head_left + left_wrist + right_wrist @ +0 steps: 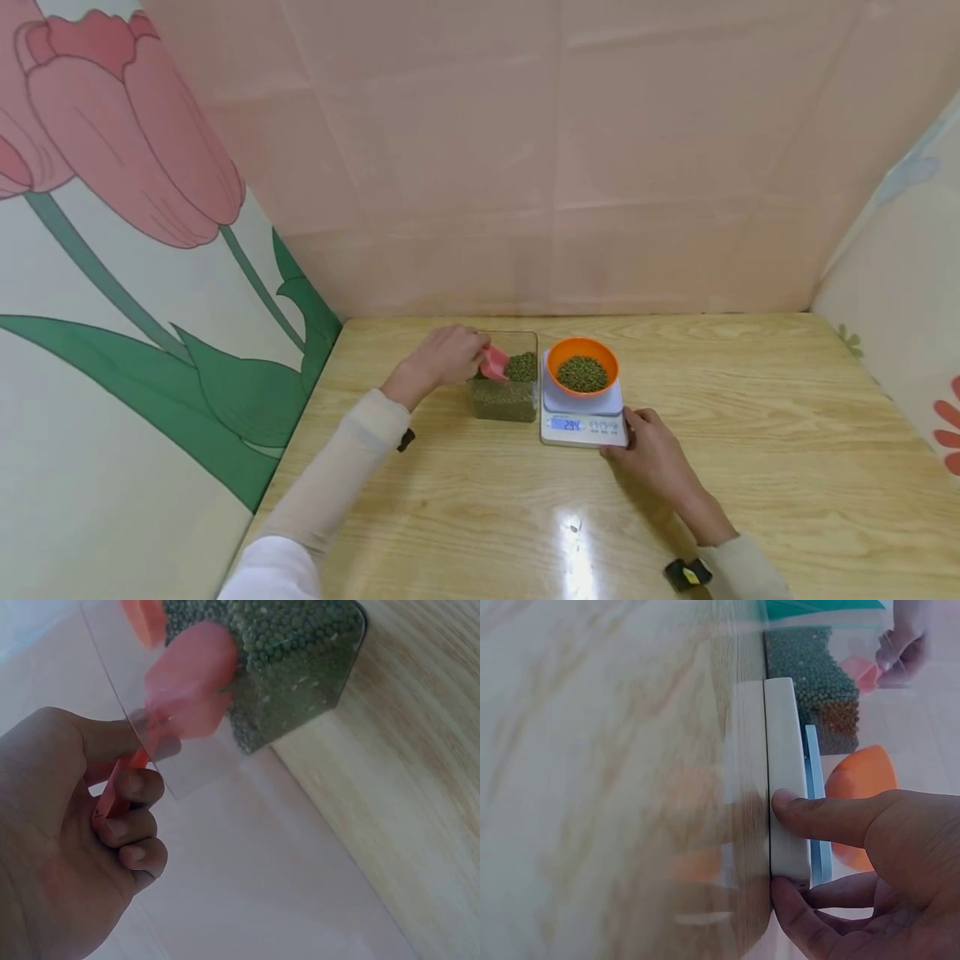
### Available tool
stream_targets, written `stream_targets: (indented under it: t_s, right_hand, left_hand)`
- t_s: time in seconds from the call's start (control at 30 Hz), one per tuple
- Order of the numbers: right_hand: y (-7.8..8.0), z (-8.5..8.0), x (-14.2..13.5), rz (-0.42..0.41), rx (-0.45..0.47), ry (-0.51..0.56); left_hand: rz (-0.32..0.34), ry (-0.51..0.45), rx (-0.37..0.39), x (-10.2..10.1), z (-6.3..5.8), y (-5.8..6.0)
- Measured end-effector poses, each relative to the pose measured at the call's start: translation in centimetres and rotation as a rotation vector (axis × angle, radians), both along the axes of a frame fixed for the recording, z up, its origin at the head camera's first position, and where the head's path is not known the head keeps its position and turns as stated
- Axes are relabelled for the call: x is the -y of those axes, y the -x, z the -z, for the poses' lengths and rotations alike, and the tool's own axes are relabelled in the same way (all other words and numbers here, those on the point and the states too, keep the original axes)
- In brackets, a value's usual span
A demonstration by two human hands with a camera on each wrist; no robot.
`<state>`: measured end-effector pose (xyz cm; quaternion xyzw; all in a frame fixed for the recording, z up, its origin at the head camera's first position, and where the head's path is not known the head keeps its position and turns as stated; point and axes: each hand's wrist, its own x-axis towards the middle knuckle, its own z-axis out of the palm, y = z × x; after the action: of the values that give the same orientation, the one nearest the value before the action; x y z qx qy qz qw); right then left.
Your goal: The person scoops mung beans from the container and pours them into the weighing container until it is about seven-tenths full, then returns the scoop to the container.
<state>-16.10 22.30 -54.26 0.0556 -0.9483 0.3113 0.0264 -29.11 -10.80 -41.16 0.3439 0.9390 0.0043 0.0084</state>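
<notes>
My left hand (452, 353) curls its fingers round the handle of a pink scoop (193, 679), whose bowl is inside a clear square container (505, 402) of mung beans (300, 652). Through the clear wall the scoop shows close to the beans. To the right stands a white kitchen scale (550, 436) with a lit display reading about 294. An orange bowl (553, 363) with mung beans in it sits on the scale's plate. My right hand (654, 454) holds the scale's front right corner, thumb (799, 814) on its front side and fingers at its right side.
The wooden table (450, 517) meets a pink sheet-covered wall (465, 167) behind the container and scale. A panel with painted tulips (135, 142) stands at the left, and another pale panel (900, 275) at the right.
</notes>
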Motion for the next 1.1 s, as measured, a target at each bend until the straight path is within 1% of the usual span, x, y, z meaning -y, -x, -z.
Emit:
stream_targets:
  t_s: [0.23,0.47,0.7,0.87,1.1]
  right_hand:
    - [0.1,0.1,0.0,-0.003,-0.005,0.002]
    - [0.2,0.3,0.0,0.0,-0.014,-0.002]
    - [0.1,0.6,0.0,0.009,-0.016,-0.005]
    - [0.2,0.6,-0.1,0.009,-0.014,-0.004]
    - [0.3,0.5,-0.1,0.006,-0.003,0.008]
  left_hand:
    - [0.02,-0.008,-0.012,-0.6,0.4,-0.1]
    - [-0.003,0.011,0.027,-1.6,0.6,-0.2]
    - [0.015,0.021,-0.004,-2.1,1.0,-0.1]
    - [0.016,0.0,0.022,-2.6,1.4,-0.1]
    - [0.019,0.041,-0.028,-3.1,1.5,-0.2]
